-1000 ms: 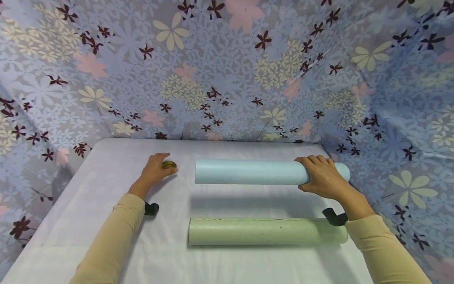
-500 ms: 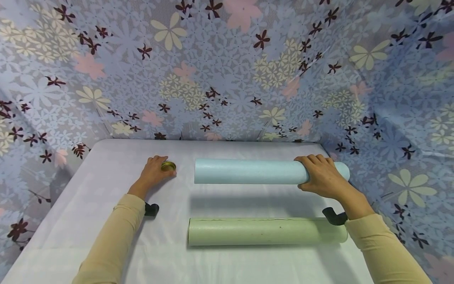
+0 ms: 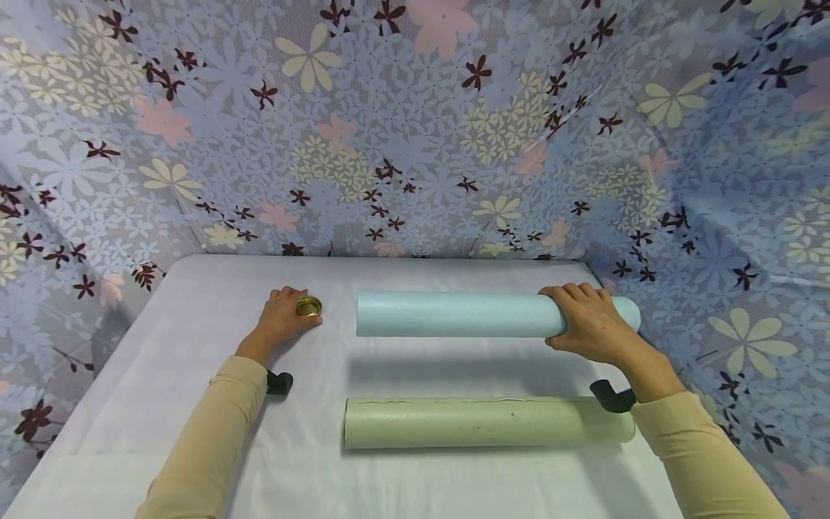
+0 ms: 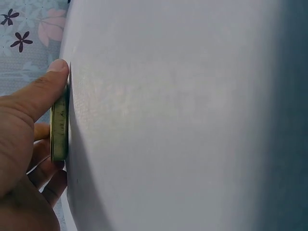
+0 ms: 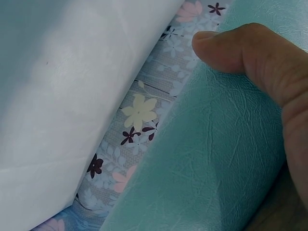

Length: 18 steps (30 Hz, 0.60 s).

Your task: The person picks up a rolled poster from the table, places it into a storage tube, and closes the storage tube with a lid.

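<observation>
My left hand (image 3: 283, 315) is low over the far left of the white-covered table, its thumb and fingers around a round, shallow gold lid (image 3: 310, 314). The lid lies flat with its hollow side up. In the left wrist view its narrow edge (image 4: 59, 126) shows against the cloth, thumb on one side and fingers on the other. My right hand (image 3: 591, 322) grips a light blue roll (image 3: 454, 314) near its right end, thumb on the near side. The roll is level, raised over the table, with its shadow below. Fine creases mark its surface (image 5: 207, 139) in the right wrist view.
Nearer to me, a pale green roll (image 3: 480, 424) lies parallel to the blue one. The table (image 3: 389, 483) has a white cloth. Flower-patterned fabric (image 3: 402, 130) hangs behind and at both sides. Dark wrist cameras stick out beside both sleeves.
My left hand has come slightly nearer to me, and the gold lid has gone from tilted to lying flat. The right hand and blue roll have stayed nearly still.
</observation>
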### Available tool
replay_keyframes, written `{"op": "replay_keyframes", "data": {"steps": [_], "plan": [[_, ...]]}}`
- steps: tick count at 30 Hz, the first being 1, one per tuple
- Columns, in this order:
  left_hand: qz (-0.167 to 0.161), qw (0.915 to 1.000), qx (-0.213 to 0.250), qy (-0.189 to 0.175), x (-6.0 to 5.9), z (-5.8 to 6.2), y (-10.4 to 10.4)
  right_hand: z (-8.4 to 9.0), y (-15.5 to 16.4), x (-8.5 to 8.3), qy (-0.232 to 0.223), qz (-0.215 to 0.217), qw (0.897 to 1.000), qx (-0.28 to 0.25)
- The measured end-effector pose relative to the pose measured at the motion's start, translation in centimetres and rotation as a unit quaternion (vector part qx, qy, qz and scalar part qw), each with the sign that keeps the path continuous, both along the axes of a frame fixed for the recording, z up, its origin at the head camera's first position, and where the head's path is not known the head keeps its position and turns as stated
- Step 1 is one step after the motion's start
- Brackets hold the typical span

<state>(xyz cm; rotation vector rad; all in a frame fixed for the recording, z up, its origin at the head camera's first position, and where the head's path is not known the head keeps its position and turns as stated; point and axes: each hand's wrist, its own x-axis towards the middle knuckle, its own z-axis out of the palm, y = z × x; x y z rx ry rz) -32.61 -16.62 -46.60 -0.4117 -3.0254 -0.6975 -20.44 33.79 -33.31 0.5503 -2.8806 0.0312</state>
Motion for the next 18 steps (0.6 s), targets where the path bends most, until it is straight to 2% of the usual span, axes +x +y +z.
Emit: {"op": "replay_keyframes", "data": {"steps": [18], "plan": [[0.012,0.9996,0.024,-0.007,0.63,0.09,-0.12,-0.29,0.05,-0.03,-0.004,-0.01,1.0,0.004]]}}
